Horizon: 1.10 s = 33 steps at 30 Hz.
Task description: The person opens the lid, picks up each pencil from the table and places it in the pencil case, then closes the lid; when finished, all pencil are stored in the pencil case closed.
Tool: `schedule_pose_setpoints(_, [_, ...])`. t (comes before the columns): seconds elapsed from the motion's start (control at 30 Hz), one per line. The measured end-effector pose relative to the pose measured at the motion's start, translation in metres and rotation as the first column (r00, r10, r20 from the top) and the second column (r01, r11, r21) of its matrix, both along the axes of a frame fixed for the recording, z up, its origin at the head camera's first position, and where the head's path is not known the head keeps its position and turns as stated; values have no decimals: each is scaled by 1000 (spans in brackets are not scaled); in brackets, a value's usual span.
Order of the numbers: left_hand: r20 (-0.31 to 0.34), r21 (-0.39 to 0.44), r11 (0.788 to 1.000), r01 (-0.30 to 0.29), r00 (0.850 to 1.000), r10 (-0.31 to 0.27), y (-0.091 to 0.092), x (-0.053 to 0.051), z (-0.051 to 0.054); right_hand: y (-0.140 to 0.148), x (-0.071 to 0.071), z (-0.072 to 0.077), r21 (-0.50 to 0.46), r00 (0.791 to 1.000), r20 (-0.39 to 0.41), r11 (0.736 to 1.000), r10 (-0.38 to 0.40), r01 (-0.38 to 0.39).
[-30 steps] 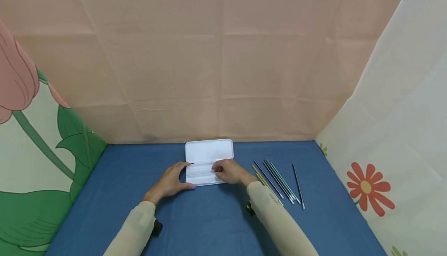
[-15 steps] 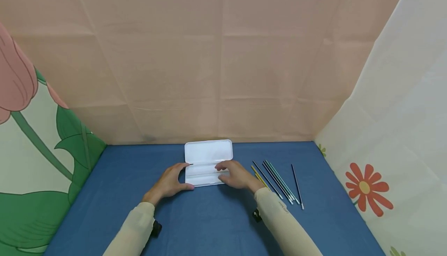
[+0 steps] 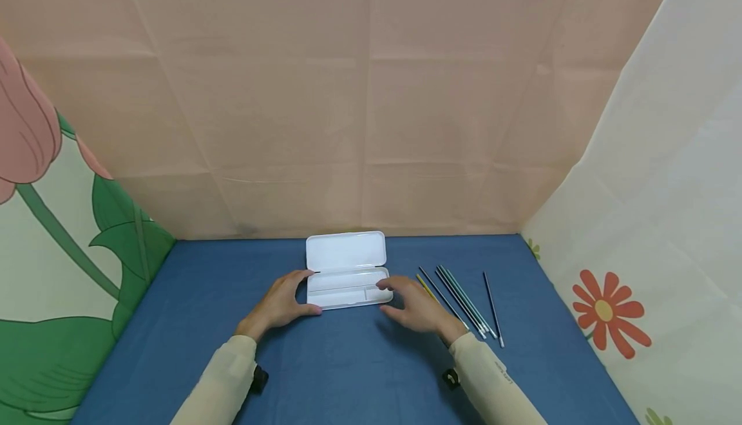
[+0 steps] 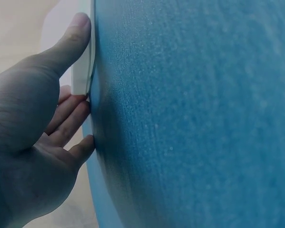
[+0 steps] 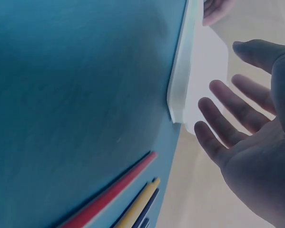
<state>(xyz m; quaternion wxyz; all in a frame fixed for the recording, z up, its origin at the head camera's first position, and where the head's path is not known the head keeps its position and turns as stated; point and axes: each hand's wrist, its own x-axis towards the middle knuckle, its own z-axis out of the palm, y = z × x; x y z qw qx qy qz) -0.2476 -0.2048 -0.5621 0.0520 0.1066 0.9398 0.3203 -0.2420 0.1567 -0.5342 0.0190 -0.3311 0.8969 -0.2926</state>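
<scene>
A white pencil case lies with its lid folded back, away from me. A ridge runs along its tray, and a small divider stands towards the right end. My left hand holds the case's left end, thumb at the front corner and fingers at the back; the left wrist view has the thumb against the case's side. Over the right end hovers my right hand, fingers spread. In the right wrist view nothing is between those fingers, and they look apart from the case.
To the right on the blue cloth lie several thin pencils: green ones, a dark one set apart and a yellow one partly behind my right hand. A red pencil shows in the right wrist view. A beige curtain hangs behind.
My right hand has moved right, from over the tray's middle to its right end, and its curled fingers have spread. The left hand and the case have stayed in place.
</scene>
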Motion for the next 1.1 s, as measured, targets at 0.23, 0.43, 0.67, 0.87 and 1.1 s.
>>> schedule_pose_setpoints(0.23, [-55,33,999,19,998,-17,-3,-1,-6,25,21,-2,6,998,48,999,-50,50])
schedule_pose_setpoints(0.43, [-7,27,1000,4,1000,-4,-1,-1,0,46,35,-9,22,995,54,996,-84,83])
schedule_pose_setpoints(0.67, [-5,21,1000,8,1000,-8,0,0,0,69,53,-9,51,990,37,990,-134,132])
schedule_pose_setpoints(0.87, [-2,21,1000,6,1000,-6,-1,0,1,86,66,-9,71,984,2,981,-179,179])
schedule_pose_setpoints(1.1, [-3,14,1000,7,1000,-7,-1,2,2,98,75,-12,103,978,16,974,-206,204])
